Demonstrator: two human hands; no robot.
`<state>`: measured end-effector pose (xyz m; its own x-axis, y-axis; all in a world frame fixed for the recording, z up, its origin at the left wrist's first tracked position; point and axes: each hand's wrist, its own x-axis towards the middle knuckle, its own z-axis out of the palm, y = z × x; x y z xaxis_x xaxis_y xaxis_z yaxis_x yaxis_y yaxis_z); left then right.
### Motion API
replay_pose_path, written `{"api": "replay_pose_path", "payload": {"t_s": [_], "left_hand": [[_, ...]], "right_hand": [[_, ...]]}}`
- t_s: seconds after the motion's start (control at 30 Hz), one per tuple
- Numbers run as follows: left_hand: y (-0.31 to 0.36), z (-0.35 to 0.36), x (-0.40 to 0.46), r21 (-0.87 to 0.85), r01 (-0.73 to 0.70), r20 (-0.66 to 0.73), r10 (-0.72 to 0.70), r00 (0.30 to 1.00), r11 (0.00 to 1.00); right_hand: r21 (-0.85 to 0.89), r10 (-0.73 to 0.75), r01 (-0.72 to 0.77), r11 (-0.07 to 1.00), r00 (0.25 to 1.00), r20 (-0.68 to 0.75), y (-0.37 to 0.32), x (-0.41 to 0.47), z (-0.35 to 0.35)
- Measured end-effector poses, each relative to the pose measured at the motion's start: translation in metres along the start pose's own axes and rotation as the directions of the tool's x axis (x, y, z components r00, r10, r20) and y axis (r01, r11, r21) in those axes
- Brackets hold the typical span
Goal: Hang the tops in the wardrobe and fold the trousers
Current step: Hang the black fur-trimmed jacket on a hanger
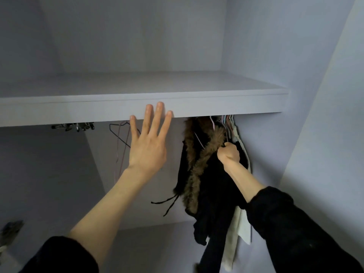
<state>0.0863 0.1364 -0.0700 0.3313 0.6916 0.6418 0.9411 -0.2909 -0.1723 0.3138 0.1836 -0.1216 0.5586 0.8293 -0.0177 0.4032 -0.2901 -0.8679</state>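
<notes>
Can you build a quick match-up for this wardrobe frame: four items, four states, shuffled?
Items:
1. left hand
2. right hand
3. thin dark empty wire hanger
4. black coat with brown fur trim

States:
A. hangs bare under the pale wardrobe shelf, left of the clothes
B. fingers straight, spread against the shelf's front edge
C. hangs at the right end, among other garments
D. fist closed among the hanging garments

Pairs: 1-B, 2-D, 3-A, 4-C
</notes>
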Motion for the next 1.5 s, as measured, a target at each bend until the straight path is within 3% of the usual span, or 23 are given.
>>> {"api": "replay_pose_path", "payload": {"t_s": [0.13, 0.37, 0.57, 0.7, 0.83, 1.0, 1.13, 1.3, 1.4, 1.5], "left_hand": [[0.001, 0.005, 0.001, 0.013, 0.012, -0.025, -0.012, 1.0, 1.0], [0.0, 0.009, 0.002, 0.029, 0.02, -0.076, -0.018, 0.997, 0.999], [0.001, 0.009, 0.001, 0.06, 0.033, -0.061, -0.029, 0.998, 0.998], [0.003, 0.001, 0.001, 0.056, 0.045, 0.012, -0.046, 0.999, 0.997], [0.011, -0.011, 0.0, 0.014, 0.075, 0.092, -0.076, 0.993, 0.997], [0.027, -0.021, -0.012, -0.176, 0.096, 0.175, -0.065, 0.982, 0.98], [0.06, -0.02, -0.04, -0.417, 0.081, 0.243, 0.025, 0.97, 0.905], [0.112, -0.029, -0.088, -0.707, 0.036, 0.251, 0.202, 0.947, 0.707], [0.148, -0.044, -0.136, -0.806, -0.038, 0.247, 0.395, 0.885, 0.59], [0.175, -0.056, -0.177, -0.833, -0.082, 0.277, 0.541, 0.794, 0.547]], "right_hand": [[0.049, 0.027, -0.028, 0.998, 1.0, 0.013, -0.012, 0.023, 0.018], [-0.012, 0.158, -0.157, 0.987, 0.986, 0.046, -0.007, 0.05, 0.031], [-0.057, 0.186, -0.186, 0.981, 0.983, -0.014, 0.007, 0.052, 0.018], [-0.169, 0.097, -0.097, 0.981, 0.995, -0.007, 0.01, 0.041, 0.001], [-0.239, -0.039, 0.077, 0.968, 0.986, 0.16, 0.014, 0.016, -0.018], [-0.251, -0.132, 0.2, 0.947, 0.955, 0.265, 0.021, -0.027, -0.051], [-0.242, -0.173, 0.249, 0.938, 0.94, 0.295, 0.034, -0.082, -0.085], [-0.283, -0.17, 0.224, 0.933, 0.964, 0.202, 0.066, -0.164, -0.129], [-0.281, -0.05, 0.082, 0.956, 0.991, 0.121, 0.108, -0.238, -0.158], [-0.235, 0.077, -0.059, 0.97, 0.995, 0.066, 0.148, -0.302, -0.179]]}}
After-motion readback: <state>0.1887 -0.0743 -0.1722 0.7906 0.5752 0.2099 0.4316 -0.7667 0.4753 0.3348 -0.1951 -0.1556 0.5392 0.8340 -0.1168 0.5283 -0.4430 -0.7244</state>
